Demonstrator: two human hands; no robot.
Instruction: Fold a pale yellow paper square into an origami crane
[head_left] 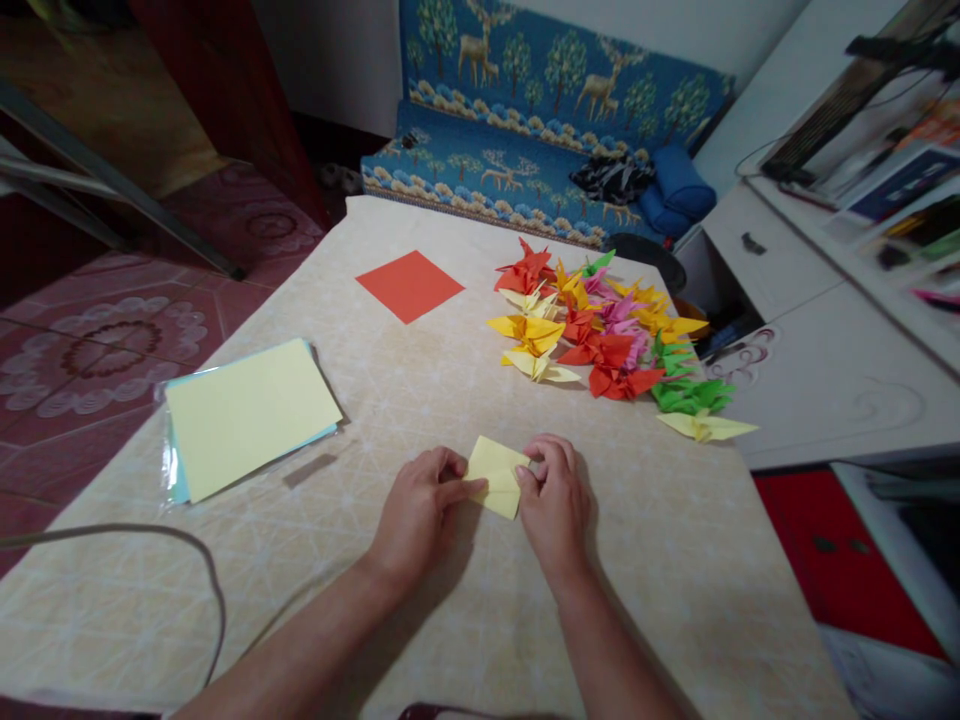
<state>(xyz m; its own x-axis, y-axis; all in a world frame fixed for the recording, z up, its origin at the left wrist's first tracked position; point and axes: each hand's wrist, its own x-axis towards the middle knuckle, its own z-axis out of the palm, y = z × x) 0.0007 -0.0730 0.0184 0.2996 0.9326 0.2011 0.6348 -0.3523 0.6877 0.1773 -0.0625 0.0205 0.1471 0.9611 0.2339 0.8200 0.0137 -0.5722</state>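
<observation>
Between my two hands is a small folded piece of pale yellow origami paper [496,462], with a crease running across it. My left hand [424,500] pinches its left corner, the thumb lying on top. At the right corner, my right hand [553,490] grips the paper between thumb and bent fingers. The fingertips beneath the paper are partly hidden. Beyond the hands, to the right, lies a group of folded paper cranes [600,350] in red, yellow, orange, pink and green. A flat red paper square [410,287] rests farther back on the table.
A stack of yellow and blue paper [251,415] in a clear wrapper lies at the left of the cloth-covered table [360,385]. A grey cable [214,590] curves over the near left. Behind stands a blue bench [495,165]; a white cabinet [840,370] borders the right.
</observation>
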